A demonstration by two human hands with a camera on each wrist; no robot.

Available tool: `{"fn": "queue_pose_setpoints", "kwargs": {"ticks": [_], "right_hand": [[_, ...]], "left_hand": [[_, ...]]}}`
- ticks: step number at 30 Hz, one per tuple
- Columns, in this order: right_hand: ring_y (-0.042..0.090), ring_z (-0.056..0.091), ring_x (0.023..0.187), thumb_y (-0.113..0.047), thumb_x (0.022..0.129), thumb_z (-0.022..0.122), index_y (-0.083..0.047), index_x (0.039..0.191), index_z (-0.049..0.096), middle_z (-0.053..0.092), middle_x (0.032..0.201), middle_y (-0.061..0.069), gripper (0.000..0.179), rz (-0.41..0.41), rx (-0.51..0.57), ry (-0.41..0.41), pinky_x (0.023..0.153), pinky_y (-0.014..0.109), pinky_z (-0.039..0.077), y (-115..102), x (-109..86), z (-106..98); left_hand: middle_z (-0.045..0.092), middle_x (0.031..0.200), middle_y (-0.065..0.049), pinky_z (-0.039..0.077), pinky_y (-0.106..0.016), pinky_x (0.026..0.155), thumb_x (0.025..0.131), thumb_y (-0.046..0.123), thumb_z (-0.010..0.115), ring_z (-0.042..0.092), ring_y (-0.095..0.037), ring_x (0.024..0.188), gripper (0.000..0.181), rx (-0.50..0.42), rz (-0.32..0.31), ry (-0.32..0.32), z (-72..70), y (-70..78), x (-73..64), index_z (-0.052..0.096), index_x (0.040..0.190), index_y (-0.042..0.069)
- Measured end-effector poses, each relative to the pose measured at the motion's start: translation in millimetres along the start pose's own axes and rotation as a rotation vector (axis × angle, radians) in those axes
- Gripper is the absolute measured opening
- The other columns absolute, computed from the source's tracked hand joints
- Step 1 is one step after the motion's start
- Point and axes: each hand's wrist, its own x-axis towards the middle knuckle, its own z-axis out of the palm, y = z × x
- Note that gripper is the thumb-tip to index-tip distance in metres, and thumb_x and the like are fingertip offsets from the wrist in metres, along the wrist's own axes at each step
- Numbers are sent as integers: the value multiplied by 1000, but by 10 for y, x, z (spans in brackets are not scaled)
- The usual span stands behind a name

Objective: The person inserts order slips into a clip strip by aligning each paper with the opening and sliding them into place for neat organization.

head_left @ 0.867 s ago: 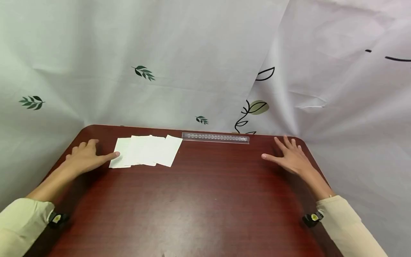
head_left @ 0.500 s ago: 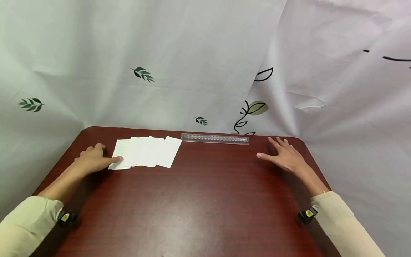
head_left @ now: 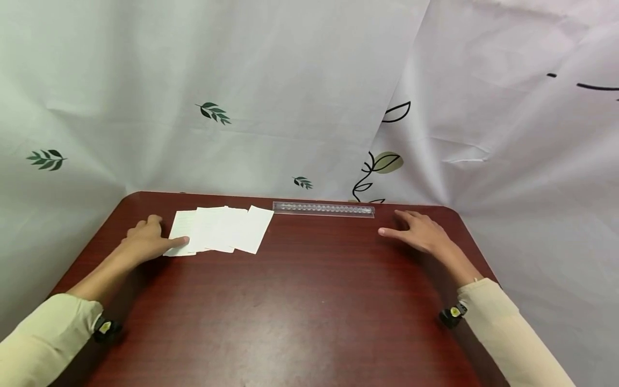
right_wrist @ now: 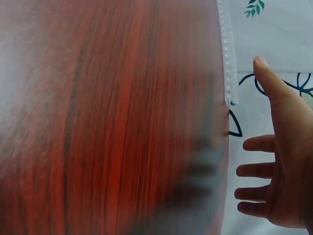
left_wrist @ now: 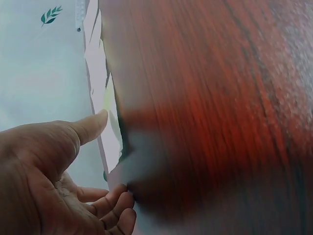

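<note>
Several overlapping white paper sheets point(head_left: 224, 228) lie fanned along the far left part of the brown table; the leftmost one looks lined. My left hand point(head_left: 145, 239) is at their left end, its thumb extended over the leftmost sheet and its fingers loosely bent. In the left wrist view the thumb tip overlaps the sheets point(left_wrist: 111, 142); contact cannot be told. To the right of the papers, a clear plastic strip point(head_left: 324, 209) with a row of bumps lies along the far edge. My right hand point(head_left: 418, 232) hovers past the strip's right end, thumb and fingers spread, holding nothing.
The reddish-brown table point(head_left: 290, 301) has rounded far corners. Behind it hangs a pale cloth point(head_left: 271, 80) with leaf prints, meeting the far edge and both sides. Each wrist wears a small black camera, the left one point(head_left: 106, 328) low over the table.
My left hand has moved right, bringing its thumb farther over the leftmost sheet. My right hand has moved left toward the strip, its fingers drawing closer together. Papers and strip stay put.
</note>
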Motion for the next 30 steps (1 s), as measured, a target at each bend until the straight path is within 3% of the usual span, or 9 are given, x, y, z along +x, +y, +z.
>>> {"fn": "queue_pose_setpoints", "kwargs": {"ticks": [6, 11, 15, 20, 25, 30], "right_hand": [[53, 46, 160, -91, 97, 59, -9, 171, 49, 51, 172, 26, 111, -33, 1, 7, 125, 78, 42, -70, 98, 15], [52, 45, 161, -84, 99, 63, -6, 170, 49, 51, 172, 26, 106, -67, 26, -21, 128, 76, 40, -118, 179, 2], [52, 44, 162, -80, 100, 66, -4, 170, 48, 49, 173, 27, 105, -86, 40, -39, 129, 77, 39, -131, 237, -10], [51, 43, 162, -72, 100, 74, -3, 170, 48, 49, 173, 28, 102, -126, 73, -23, 130, 75, 39, -110, 321, 22], [50, 47, 160, -56, 100, 83, 1, 168, 49, 54, 169, 28, 95, -209, 138, -19, 133, 70, 38, -110, 415, 68], [47, 54, 153, -47, 101, 86, 2, 164, 54, 61, 161, 26, 86, -263, 164, -9, 131, 67, 42, -139, 509, 89]], "left_hand": [[32, 150, -60, 39, -89, 105, 103, 53, 78, 36, -81, 132, 113, -13, 1, 27, 26, 23, 4, 20, 157, -29], [43, 142, -58, 47, -80, 102, 102, 46, 81, 44, -76, 128, 103, -12, 5, 50, 12, 20, 23, 31, 148, -32], [52, 135, -54, 53, -74, 98, 100, 39, 83, 54, -69, 122, 93, 2, -46, 57, -24, 16, 46, 38, 141, -31], [54, 134, -51, 54, -72, 97, 98, 34, 86, 56, -64, 118, 88, 4, -97, 51, -63, 25, 73, 44, 139, -31], [65, 115, -42, 54, -71, 92, 93, 29, 89, 59, -60, 109, 66, 9, -111, 83, -92, 10, 86, 60, 118, -24], [64, 100, -33, 55, -64, 85, 89, 26, 91, 57, -54, 101, 54, 3, -137, 86, -134, 16, 89, 62, 103, -18]]}}
